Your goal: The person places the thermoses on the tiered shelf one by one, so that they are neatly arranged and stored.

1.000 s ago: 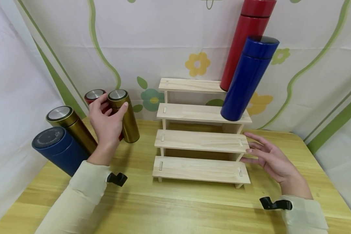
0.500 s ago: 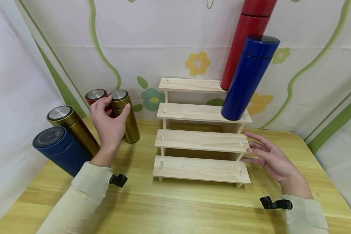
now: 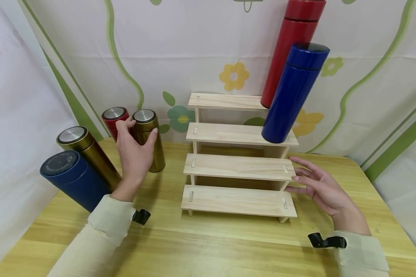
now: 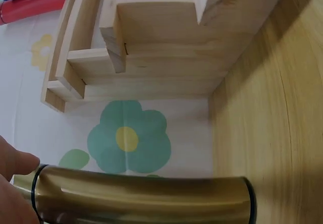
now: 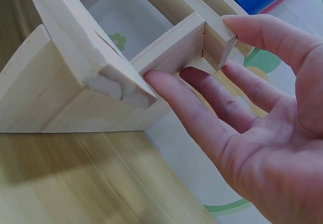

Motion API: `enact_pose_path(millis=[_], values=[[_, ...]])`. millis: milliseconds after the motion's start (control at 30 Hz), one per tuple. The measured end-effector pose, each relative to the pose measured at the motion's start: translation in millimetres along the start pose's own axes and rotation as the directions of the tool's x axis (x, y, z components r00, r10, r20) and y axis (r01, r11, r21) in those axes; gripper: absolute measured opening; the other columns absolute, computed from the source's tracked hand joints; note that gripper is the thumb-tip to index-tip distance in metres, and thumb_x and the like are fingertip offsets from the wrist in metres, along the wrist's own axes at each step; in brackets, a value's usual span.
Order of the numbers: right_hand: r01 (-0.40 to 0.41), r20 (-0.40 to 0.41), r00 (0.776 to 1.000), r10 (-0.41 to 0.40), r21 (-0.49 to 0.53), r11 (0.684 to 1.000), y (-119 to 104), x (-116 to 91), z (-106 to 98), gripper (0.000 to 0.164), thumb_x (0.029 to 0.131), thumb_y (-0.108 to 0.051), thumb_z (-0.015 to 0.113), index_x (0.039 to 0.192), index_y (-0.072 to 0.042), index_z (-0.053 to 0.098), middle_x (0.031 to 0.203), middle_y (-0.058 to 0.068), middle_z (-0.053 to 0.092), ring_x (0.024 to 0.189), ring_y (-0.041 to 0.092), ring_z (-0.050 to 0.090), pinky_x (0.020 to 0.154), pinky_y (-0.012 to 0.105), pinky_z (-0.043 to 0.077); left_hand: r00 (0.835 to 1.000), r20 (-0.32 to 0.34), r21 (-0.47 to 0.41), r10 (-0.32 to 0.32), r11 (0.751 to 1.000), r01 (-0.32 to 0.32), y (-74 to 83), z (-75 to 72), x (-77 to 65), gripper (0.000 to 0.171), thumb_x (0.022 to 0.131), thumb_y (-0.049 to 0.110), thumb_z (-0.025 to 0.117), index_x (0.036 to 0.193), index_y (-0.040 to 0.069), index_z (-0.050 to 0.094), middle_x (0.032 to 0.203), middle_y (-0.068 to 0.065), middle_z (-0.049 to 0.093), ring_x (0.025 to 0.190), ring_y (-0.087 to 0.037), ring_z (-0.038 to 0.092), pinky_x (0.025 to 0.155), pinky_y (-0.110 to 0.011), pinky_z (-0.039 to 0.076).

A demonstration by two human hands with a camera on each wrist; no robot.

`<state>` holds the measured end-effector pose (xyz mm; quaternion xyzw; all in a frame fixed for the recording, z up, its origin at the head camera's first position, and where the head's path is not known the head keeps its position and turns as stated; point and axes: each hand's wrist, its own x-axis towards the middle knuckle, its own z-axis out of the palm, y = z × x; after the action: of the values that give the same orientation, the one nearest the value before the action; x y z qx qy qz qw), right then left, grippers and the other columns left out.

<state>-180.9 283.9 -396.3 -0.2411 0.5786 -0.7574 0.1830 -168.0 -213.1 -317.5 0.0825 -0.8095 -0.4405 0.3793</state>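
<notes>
Beside the rack, my left hand (image 3: 135, 156) grips a gold thermos bottle (image 3: 158, 154) near its silver-topped lid. The bottle stands upright on the table; in the left wrist view its gold body (image 4: 146, 196) lies across the bottom, with the thumb (image 4: 20, 163) on its upper end. My right hand (image 3: 322, 190) holds the right end of a four-tier wooden rack (image 3: 239, 198) at its second shelf from the bottom. In the right wrist view the thumb touches that shelf's end (image 5: 222, 45), while the fingers (image 5: 197, 108) reach around beside the side panel.
A red thermos (image 3: 114, 119), a second gold thermos (image 3: 90, 150) and a dark blue thermos (image 3: 78, 179) stand at the left. On the rack's upper right are a tall red bottle (image 3: 291, 42) and a blue bottle (image 3: 294, 96). A patterned curtain (image 3: 201, 46) hangs behind.
My left hand has shifted a little to the right and nearer, and the gold thermos has moved slightly with it, away from the red one. The right hand stays in place.
</notes>
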Motion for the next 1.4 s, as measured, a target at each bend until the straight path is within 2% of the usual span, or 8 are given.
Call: enact_pose_path(millis=[167,300,467,667,767,933,1133,1400], values=[[-0.010,-0.005,1.000,0.010,-0.012,1.000,1.8,-0.5,-0.9,0.063,0.109,0.013,0.040,0.169,-0.006,0.029,0.138,0.003,0.069,0.122,0.017,0.072,0.101,0.046,0.063,0.998,-0.044,0.023,0.043,0.999,-0.042,-0.7,5.5,0.3,0.062,0.096,0.017,0.082,0.145,0.000,0.048,0.147,-0.023,0.055,0.139,-0.032,0.058,0.119,-0.050,0.049],[-0.014,-0.003,1.000,0.014,-0.013,1.000,2.5,-1.0,-1.6,0.064,0.110,0.013,0.040,0.169,-0.007,0.028,0.139,0.002,0.068,0.124,0.016,0.072,0.101,0.046,0.063,0.997,-0.054,0.022,0.051,0.999,-0.049,0.5,7.4,-0.9,0.075,0.095,0.014,0.083,0.157,0.001,0.043,0.151,-0.025,0.047,0.144,-0.034,0.053,0.123,-0.047,0.045],[-0.012,-0.011,1.000,0.011,-0.015,1.000,0.9,-0.4,-1.5,0.064,0.110,0.013,0.040,0.169,-0.005,0.027,0.137,0.002,0.068,0.121,0.016,0.073,0.101,0.046,0.063,0.998,-0.046,0.010,0.052,0.999,-0.052,1.4,5.2,-3.5,0.088,0.093,0.012,0.085,0.165,0.000,0.036,0.153,-0.027,0.041,0.143,-0.035,0.047,0.119,-0.047,0.044],[-0.018,-0.014,1.000,0.018,-0.014,1.000,-0.4,-1.2,-1.2,0.063,0.110,0.013,0.040,0.169,-0.007,0.029,0.137,0.002,0.069,0.121,0.015,0.072,0.101,0.046,0.063,0.999,-0.024,-0.009,0.028,1.000,-0.029,3.8,0.3,-5.8,0.077,0.092,0.009,0.086,0.158,-0.001,0.048,0.155,-0.026,0.036,0.150,-0.034,0.040,0.122,-0.047,0.043],[-0.017,-0.020,1.000,0.017,-0.014,1.000,-0.7,-1.4,-0.6,0.063,0.110,0.012,0.041,0.169,-0.006,0.029,0.136,0.002,0.069,0.120,0.016,0.073,0.101,0.046,0.063,1.000,-0.006,-0.026,0.028,0.999,-0.029,5.1,-1.2,-6.5,0.073,0.090,0.009,0.087,0.153,-0.002,0.051,0.151,-0.026,0.039,0.146,-0.034,0.045,0.119,-0.048,0.047],[-0.019,-0.024,1.000,0.018,-0.018,1.000,-0.8,-0.9,0.5,0.063,0.109,0.012,0.042,0.168,-0.006,0.030,0.136,0.002,0.069,0.121,0.016,0.072,0.101,0.046,0.063,0.999,0.033,-0.055,0.030,0.998,-0.028,6.7,-2.9,-7.7,0.072,0.087,0.009,0.090,0.148,-0.001,0.052,0.149,-0.022,0.054,0.140,-0.032,0.058,0.120,-0.047,0.049],[-0.018,-0.031,0.999,0.017,-0.027,0.999,-0.3,-0.7,1.0,0.063,0.109,0.012,0.043,0.168,-0.006,0.030,0.137,0.002,0.069,0.121,0.016,0.073,0.100,0.045,0.063,0.998,0.067,-0.103,-0.016,0.994,0.023,9.0,-4.1,-9.1,0.074,0.084,0.012,0.093,0.145,0.003,0.052,0.146,-0.013,0.067,0.136,-0.027,0.066,0.119,-0.045,0.051],[-0.013,-0.030,0.999,0.012,-0.028,1.000,0.0,-0.5,1.3,0.063,0.109,0.012,0.043,0.168,-0.007,0.032,0.136,0.002,0.070,0.121,0.016,0.073,0.100,0.045,0.064,0.994,0.106,-0.043,0.023,0.999,-0.019,4.4,-3.8,-7.9,0.080,0.086,0.012,0.092,0.156,0.005,0.054,0.143,-0.021,0.056,0.131,-0.029,0.059,0.111,-0.046,0.051]])
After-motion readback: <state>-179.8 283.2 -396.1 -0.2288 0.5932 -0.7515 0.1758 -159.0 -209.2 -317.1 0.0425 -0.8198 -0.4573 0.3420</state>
